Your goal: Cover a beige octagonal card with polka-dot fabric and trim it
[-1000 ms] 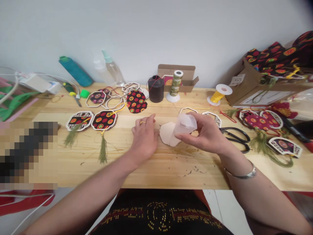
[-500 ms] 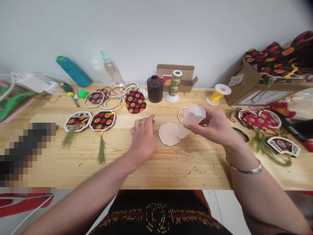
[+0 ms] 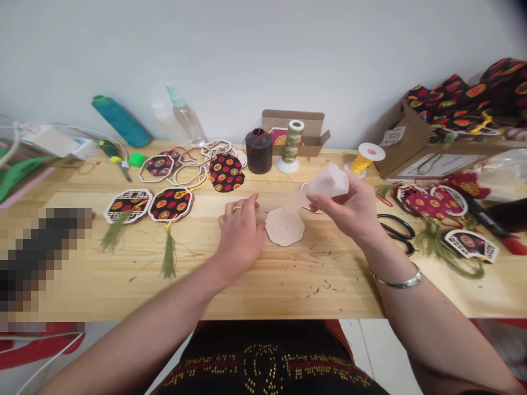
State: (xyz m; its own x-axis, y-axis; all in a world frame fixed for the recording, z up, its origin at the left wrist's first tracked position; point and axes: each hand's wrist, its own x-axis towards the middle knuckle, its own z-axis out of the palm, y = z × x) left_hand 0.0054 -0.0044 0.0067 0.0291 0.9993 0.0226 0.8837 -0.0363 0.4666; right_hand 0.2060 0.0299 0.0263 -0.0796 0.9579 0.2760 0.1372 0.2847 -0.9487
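Observation:
My right hand (image 3: 349, 206) grips a translucent white squeeze bottle (image 3: 329, 182), tilted with its narrow end down to the left. That end is over the upper right part of a pale scalloped disc (image 3: 284, 230) lying flat on the wooden table. My left hand (image 3: 241, 227), with a ring on one finger, rests palm down at the disc's left edge. Its fingers are stretched out and hold nothing; the thumb is close to the rim. Behind the bottle, a thin pale-rimmed piece (image 3: 307, 203) is partly hidden.
Finished-looking tasselled ornaments (image 3: 172, 204) and patterned fabric (image 3: 226, 173) lie to the left. Along the wall stand a black thread cone (image 3: 259, 151), a green thread spool (image 3: 293, 144) and a yellow spool (image 3: 364, 158). Scissors (image 3: 397, 230) and a filled cardboard box (image 3: 401, 148) are at right.
My right hand has swung the bottle slightly left and tipped it further, bringing its narrow end over the disc. More of the scissors now shows. My left hand has stayed nearly in place.

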